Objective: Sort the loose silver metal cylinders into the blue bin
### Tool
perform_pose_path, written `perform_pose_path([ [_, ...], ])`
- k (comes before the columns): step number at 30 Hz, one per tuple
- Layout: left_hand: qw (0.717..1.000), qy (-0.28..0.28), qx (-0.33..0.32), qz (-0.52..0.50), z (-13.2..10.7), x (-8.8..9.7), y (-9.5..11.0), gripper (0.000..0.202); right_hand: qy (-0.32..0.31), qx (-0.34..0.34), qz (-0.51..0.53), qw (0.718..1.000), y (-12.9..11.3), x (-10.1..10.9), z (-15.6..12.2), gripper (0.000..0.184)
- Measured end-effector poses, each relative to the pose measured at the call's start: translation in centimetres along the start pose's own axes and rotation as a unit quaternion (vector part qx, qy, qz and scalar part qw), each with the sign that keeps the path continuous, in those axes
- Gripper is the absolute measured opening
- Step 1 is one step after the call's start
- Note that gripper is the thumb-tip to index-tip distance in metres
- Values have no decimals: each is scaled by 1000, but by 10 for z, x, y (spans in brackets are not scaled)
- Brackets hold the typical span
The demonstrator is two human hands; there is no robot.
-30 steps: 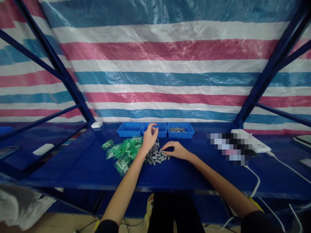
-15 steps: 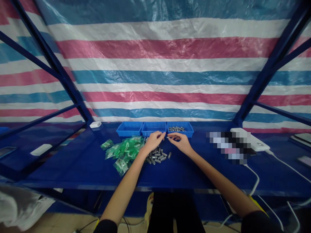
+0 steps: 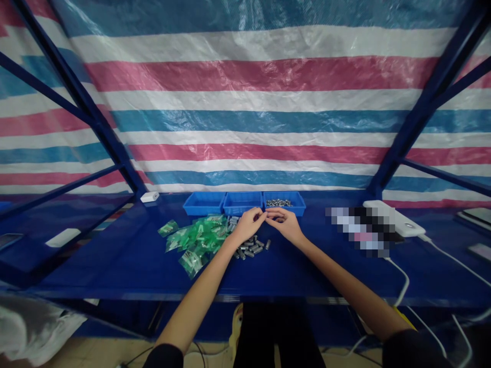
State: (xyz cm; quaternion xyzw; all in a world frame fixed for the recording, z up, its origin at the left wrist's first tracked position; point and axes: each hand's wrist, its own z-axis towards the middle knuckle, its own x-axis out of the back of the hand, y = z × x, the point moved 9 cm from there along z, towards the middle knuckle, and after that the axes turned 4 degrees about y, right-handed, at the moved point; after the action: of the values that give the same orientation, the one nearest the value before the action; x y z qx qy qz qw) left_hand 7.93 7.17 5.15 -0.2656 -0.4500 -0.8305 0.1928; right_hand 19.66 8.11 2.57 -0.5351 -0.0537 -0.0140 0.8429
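Observation:
My left hand (image 3: pixel 250 224) and my right hand (image 3: pixel 284 224) meet at the fingertips, just in front of the blue bins. Both are closed in a pinch. A small metal piece showed at my right fingertips a moment ago; the fingers now cover whatever lies between them. Under and beside my left wrist is a pile of grey metal cylinders (image 3: pixel 253 249), partly hidden by that arm. One cylinder (image 3: pixel 268 244) lies at the pile's right edge. Left of the pile, small clear-and-green plastic bags (image 3: pixel 203 232) are heaped together.
Three blue bins stand in a row at the back: left (image 3: pixel 204 209), middle (image 3: pixel 243 210) and right (image 3: pixel 301 209), the last holding small metal parts (image 3: pixel 279 203). A white power bank (image 3: pixel 410 225) with cables is at right. A white adapter (image 3: pixel 149 197) sits at back left.
My left hand has shifted right, closing the gap to my right hand, so their fingertips now come together. The small piece at my right fingertips is now hidden.

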Motion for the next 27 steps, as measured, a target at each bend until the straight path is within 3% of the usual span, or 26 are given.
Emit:
perform_pose_path([
  [7,1000,-10,11,12,0,-9,-7,31,-11,22,-4,1000,2,-4,1,25],
  [11,997,-32,10,73,-3,-13,-5,30,-1,27,-43,999,5,2,2,26],
  [16,984,29,7,178,-2,10,4,26,98,0,-120,988,5,36,12,30],
  [21,974,115,78,181,-1,38,-9,23,163,-17,-78,983,8,64,22,41],
  [24,966,161,128,159,-3,52,-22,25,128,10,-73,989,4,53,21,48],
  [27,961,180,148,151,-4,57,-30,25,-8,46,-120,992,-3,10,8,34],
])
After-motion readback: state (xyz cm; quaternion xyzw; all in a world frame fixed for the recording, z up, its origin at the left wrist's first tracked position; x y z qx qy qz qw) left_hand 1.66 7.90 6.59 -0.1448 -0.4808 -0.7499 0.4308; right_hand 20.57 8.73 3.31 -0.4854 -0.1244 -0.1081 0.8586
